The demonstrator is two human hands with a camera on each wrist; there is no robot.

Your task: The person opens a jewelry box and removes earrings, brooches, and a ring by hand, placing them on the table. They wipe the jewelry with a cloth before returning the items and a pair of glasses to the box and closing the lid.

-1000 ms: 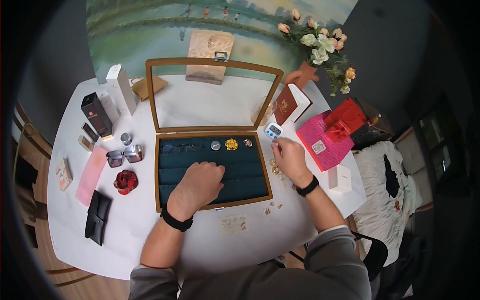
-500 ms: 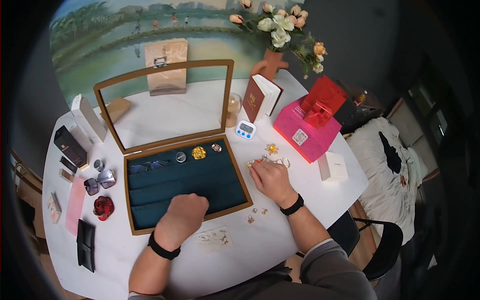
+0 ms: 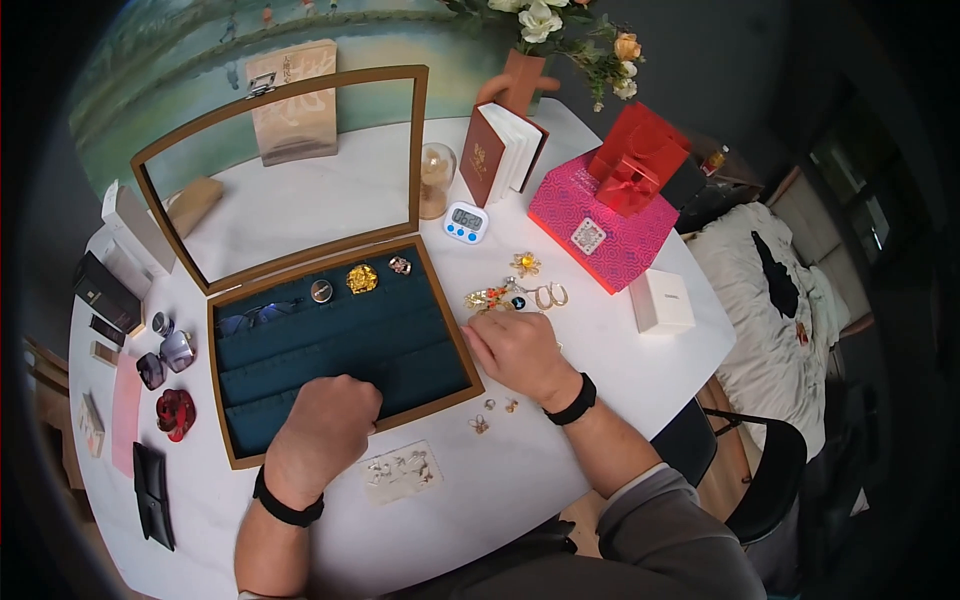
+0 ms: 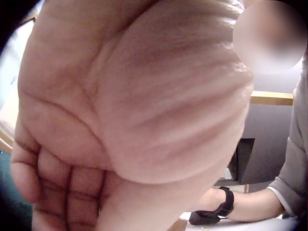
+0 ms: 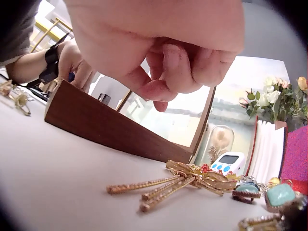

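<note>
My left hand (image 3: 325, 435) hovers over the front left of a wooden display box (image 3: 400, 335) with dark green lining, fingers loosely curled; the left wrist view shows its palm with nothing held. Eyeglasses (image 3: 258, 316), a small round tin (image 3: 321, 291), a gold flower brooch (image 3: 362, 278) and a small jewelled piece (image 3: 400, 265) lie along its back row. By the box's right rim is my right hand (image 3: 520, 350), its fingers bent inward with nothing visible between them. Below and ahead of it lie a gold bow brooch (image 5: 178, 180) and a turquoise-stoned piece (image 5: 280, 195).
The box's glazed lid (image 3: 418, 150) stands raised. A yellow-stoned flower brooch (image 3: 525, 263) and hoop earrings (image 3: 550, 295) lie right; a card of earrings (image 3: 400, 472) lies in front. Sunglasses (image 3: 165, 360) are left. A timer (image 3: 466, 223), book (image 3: 495, 155) and pink box (image 3: 610, 225) stand behind.
The head view has swung right, so the table things appear further left. My right hand has come down from beside the timer, past the jewellery, to the box's right edge. My left hand has drawn nearer the front rim.
</note>
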